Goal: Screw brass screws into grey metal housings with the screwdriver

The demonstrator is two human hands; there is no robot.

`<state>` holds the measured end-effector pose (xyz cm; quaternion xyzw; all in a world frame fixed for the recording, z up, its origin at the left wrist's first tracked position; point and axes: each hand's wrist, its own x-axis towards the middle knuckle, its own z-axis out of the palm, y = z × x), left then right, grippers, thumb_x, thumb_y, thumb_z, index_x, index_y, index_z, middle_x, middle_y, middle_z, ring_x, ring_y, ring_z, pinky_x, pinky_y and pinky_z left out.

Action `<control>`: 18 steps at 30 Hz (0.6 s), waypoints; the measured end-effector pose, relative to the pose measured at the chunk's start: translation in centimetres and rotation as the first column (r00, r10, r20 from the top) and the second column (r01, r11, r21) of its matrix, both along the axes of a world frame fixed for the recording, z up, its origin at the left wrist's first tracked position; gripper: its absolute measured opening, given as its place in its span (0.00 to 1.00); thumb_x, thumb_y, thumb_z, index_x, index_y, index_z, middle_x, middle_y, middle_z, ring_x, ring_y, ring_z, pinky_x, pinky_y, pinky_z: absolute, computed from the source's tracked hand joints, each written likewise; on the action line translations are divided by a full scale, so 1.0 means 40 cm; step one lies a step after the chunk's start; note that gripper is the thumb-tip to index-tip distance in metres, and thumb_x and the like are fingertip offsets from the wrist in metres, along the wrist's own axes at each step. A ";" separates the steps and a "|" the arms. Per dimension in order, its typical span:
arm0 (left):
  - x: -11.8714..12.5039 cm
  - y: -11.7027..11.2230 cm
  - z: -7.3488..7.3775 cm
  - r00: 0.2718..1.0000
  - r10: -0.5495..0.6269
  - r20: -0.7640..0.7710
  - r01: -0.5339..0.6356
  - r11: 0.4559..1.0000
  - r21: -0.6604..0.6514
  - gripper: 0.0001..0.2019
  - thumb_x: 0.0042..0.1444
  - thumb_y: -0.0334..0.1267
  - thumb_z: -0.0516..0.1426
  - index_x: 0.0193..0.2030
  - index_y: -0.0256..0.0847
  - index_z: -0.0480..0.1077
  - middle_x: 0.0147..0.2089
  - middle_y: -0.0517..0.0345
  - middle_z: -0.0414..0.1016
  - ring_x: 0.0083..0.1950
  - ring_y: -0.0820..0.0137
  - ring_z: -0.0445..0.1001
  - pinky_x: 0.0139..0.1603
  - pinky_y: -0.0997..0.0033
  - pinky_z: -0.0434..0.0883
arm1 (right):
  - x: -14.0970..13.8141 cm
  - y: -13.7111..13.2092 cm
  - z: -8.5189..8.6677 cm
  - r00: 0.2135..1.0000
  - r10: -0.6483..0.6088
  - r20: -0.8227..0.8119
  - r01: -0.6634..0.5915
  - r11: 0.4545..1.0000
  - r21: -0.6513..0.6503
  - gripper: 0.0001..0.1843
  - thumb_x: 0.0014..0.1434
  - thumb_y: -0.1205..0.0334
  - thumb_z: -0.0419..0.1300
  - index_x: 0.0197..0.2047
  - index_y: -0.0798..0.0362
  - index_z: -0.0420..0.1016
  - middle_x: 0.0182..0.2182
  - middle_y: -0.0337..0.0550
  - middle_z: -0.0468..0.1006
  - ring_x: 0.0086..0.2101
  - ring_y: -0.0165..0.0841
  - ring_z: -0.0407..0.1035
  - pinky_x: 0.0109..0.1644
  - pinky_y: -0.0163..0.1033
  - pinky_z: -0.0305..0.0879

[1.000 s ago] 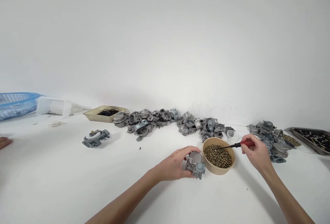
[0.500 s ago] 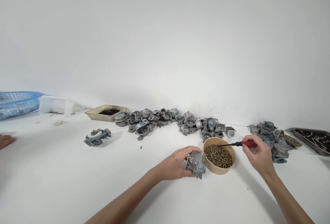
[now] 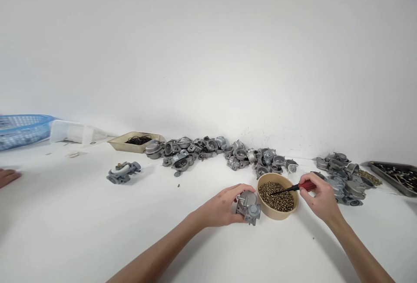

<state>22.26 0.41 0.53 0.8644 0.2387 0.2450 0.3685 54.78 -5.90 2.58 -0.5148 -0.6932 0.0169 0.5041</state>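
My left hand (image 3: 223, 207) grips a metal housing (image 3: 246, 205), just left of the bowl (image 3: 277, 215); my right hand (image 3: 321, 198) pinches a screwdriver (image 3: 295, 187), tip at the screws (image 3: 280, 202); step judged: screw pick-up; next move calls for careful tip alignment.

Gry metal pt (image 3: 247, 205), red/blk drvr (image 3: 295, 187), tilted

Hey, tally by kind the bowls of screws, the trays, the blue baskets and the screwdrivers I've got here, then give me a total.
Bowl: 1
Beige tray and dark tray: 2
Blue basket: 1
Screwdriver: 1
Total: 5
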 end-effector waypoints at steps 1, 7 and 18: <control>0.000 -0.001 0.001 1.000 0.001 -0.001 -0.001 1.000 -0.002 0.29 0.54 0.41 0.70 0.61 0.50 0.67 0.60 0.54 0.77 0.59 0.55 0.75 0.64 0.53 0.70 | 0.000 0.000 0.000 1.000 -0.001 -0.007 0.001 1.000 -0.005 0.03 0.54 0.65 0.59 0.32 0.49 0.74 0.28 0.39 0.77 0.26 0.34 0.76 0.29 0.34 0.75; -0.010 0.001 0.004 0.998 -0.021 -0.058 0.018 0.998 -0.053 0.37 0.52 0.45 0.72 0.67 0.52 0.63 0.66 0.51 0.71 0.66 0.50 0.70 0.68 0.49 0.68 | 0.023 0.000 0.001 0.997 -0.031 -0.073 0.029 0.999 -0.036 0.03 0.53 0.63 0.61 0.32 0.50 0.76 0.28 0.41 0.79 0.27 0.36 0.76 0.32 0.37 0.76; -0.018 0.005 0.010 0.999 -0.044 -0.031 0.044 0.999 0.001 0.50 0.47 0.60 0.74 0.72 0.50 0.59 0.73 0.44 0.63 0.72 0.45 0.64 0.73 0.43 0.61 | 0.015 -0.012 0.008 0.962 -0.069 -0.263 0.055 0.997 -0.059 0.04 0.52 0.64 0.60 0.32 0.49 0.75 0.25 0.37 0.75 0.24 0.33 0.69 0.30 0.37 0.69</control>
